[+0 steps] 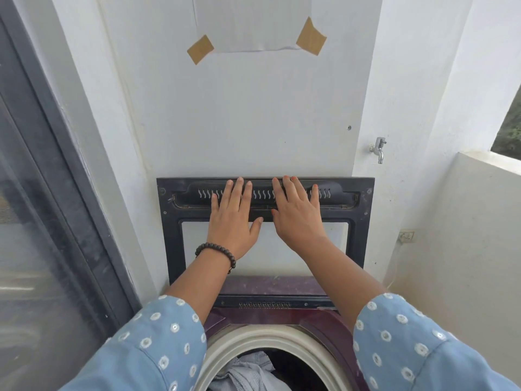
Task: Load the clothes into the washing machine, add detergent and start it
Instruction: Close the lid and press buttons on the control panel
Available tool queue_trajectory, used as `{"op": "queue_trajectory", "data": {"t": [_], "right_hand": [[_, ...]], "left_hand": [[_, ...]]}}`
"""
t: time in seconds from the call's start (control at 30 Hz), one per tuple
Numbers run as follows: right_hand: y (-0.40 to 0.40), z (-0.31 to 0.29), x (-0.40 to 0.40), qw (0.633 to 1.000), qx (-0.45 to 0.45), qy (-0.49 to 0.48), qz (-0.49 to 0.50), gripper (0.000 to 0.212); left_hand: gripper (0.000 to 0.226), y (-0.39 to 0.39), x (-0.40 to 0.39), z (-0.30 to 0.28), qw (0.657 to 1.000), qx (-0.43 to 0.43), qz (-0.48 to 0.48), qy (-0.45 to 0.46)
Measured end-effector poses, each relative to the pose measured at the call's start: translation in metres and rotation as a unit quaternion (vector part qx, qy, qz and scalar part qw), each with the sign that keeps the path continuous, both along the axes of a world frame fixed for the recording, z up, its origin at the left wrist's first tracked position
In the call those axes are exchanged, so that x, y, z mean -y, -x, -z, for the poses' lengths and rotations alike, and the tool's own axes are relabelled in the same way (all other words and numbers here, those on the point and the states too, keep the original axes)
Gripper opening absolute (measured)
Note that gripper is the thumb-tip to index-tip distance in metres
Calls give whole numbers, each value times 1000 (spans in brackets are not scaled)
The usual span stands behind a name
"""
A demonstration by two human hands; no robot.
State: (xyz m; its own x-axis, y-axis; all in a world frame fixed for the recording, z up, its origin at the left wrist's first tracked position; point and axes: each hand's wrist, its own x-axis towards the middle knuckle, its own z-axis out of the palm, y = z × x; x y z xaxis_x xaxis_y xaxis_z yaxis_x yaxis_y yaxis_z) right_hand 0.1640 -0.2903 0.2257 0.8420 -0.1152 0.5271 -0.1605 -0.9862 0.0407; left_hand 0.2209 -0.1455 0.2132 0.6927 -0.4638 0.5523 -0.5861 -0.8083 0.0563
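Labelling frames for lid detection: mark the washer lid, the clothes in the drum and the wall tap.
washer lid (172,235): head view, left side of its dark frame.
clothes (248,373): head view, pale fabric inside the drum.
wall tap (378,150): head view, its metal body on the white wall.

Light blue sleeves (146,340) with white embroidered eyelet rings are worn on both forearms; a dark beaded bracelet (217,253) is noted at the left wrist.

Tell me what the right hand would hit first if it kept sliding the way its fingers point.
The right hand lies flat on the raised washing machine lid, fingers pointing up. Sliding on, it would likely pass the lid's top edge and meet the white wall behind it.
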Motion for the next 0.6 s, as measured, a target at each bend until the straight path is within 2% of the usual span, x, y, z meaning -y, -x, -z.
{"op": "queue_trajectory", "data": {"t": [0.6], "right_hand": [[52,15,-25,995,96,31,17,70]], "left_hand": [[78,48,-25,19,998,54,3,18]]}}
